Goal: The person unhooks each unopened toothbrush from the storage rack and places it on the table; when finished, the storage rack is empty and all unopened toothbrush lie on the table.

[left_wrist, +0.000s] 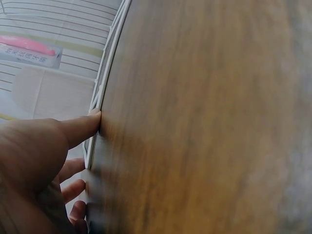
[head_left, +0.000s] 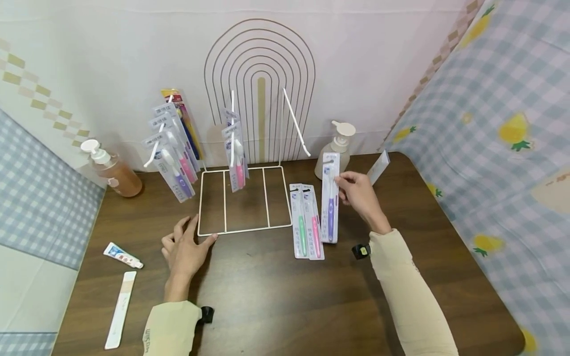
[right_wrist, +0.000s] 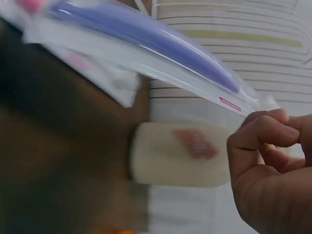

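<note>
Right hand [head_left: 359, 194], right of centre: thumb and fingers pinched on the edge of one purple-handled toothbrush in a slim white-and-clear plastic pack [head_left: 331, 212], held right of centre, upright in the frame. Left hand [head_left: 187, 254], lower left of centre: fingers apart, thumb touching the front bar of one white metal-wire display rack [head_left: 247, 230], centre. Two flat packed toothbrushes, green-handled [head_left: 302, 235] and pink-handled [head_left: 316, 232], side by side, left of the purple one. One amber pump bottle with white top [head_left: 120, 178], left.
</note>
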### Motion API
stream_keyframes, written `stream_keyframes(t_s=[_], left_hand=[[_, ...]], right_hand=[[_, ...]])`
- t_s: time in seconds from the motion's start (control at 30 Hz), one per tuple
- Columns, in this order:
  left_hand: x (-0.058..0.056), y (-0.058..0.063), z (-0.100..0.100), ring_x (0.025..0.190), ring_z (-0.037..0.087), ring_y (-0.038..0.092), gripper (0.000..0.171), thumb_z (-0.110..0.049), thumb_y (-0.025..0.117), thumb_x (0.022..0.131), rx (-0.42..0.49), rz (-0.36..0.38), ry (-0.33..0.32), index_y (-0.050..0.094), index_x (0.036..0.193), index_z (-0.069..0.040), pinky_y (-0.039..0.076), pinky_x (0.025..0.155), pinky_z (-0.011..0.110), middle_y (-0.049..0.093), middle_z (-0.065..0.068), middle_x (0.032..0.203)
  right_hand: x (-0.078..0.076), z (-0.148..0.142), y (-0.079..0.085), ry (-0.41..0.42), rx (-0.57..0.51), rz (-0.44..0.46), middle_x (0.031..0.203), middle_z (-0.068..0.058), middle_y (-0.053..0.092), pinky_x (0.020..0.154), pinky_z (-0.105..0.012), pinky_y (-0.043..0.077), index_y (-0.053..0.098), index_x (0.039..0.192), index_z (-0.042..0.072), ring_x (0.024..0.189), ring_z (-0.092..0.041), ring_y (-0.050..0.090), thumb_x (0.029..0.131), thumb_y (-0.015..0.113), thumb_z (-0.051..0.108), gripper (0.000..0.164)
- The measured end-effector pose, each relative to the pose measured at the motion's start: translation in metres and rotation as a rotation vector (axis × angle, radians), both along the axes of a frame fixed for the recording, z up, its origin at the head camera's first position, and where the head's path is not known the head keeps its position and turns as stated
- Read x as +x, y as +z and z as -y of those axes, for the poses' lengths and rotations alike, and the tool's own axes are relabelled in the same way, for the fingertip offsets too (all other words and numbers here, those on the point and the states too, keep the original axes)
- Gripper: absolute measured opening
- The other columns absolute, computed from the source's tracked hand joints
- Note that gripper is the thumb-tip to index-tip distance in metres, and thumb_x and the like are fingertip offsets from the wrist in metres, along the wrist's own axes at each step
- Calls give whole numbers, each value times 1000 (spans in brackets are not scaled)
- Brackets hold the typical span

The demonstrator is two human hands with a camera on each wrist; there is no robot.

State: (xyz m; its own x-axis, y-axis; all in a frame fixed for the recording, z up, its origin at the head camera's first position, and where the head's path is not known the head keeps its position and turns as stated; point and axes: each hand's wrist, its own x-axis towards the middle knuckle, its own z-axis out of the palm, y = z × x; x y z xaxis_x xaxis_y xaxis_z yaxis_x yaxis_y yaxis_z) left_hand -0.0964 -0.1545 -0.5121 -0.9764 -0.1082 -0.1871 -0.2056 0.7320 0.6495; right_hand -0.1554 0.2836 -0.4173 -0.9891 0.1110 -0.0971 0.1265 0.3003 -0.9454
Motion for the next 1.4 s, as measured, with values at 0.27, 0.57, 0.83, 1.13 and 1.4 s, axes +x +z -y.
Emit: stream_keyframes(t_s=[0.27, 0.57, 0.83, 1.13, 1.4], left_hand=[[-1, -3, 2, 146, 57, 24, 84, -42, 76, 110, 6, -6, 12, 38, 180, -15, 21, 116, 71, 24, 19, 188], [1, -4, 2, 146, 57, 25, 84, -41, 77, 109, 6, -14, 14, 39, 179, -15, 21, 116, 71, 25, 18, 188], [4, -5, 5, 145, 57, 25, 85, -42, 76, 109, 0, -6, 3, 37, 180, -14, 22, 115, 72, 24, 19, 187], [-2, -5, 2, 147, 58, 24, 84, -43, 77, 108, 20, -37, 3, 40, 179, -16, 21, 115, 72, 27, 19, 186], [-3, -11, 1, 150, 61, 24, 83, -40, 79, 106, 18, -82, 22, 44, 177, -14, 21, 116, 74, 30, 20, 184]], right_hand=[[4, -4, -46, -11, 35, 193, 70, 8, 56, 61, -18, 47, 72, 133, -18, 65, -2, 50, 115, 58, 10, 35], [1, 2, -68, -44, 69, 280, 81, 4, 61, 64, -19, 51, 74, 135, -14, 73, -6, 55, 116, 60, 14, 36], [4, 7, -82, -102, 55, 280, 75, 4, 63, 63, -17, 50, 76, 134, -15, 70, -4, 56, 114, 61, 10, 35], [-3, 2, -98, -193, 67, 263, 69, 1, 69, 57, -22, 54, 82, 119, -12, 62, -8, 63, 109, 70, 12, 29], [0, 10, -94, -237, 96, 246, 69, -2, 74, 56, -23, 57, 82, 112, -11, 58, -8, 67, 108, 72, 15, 28]])
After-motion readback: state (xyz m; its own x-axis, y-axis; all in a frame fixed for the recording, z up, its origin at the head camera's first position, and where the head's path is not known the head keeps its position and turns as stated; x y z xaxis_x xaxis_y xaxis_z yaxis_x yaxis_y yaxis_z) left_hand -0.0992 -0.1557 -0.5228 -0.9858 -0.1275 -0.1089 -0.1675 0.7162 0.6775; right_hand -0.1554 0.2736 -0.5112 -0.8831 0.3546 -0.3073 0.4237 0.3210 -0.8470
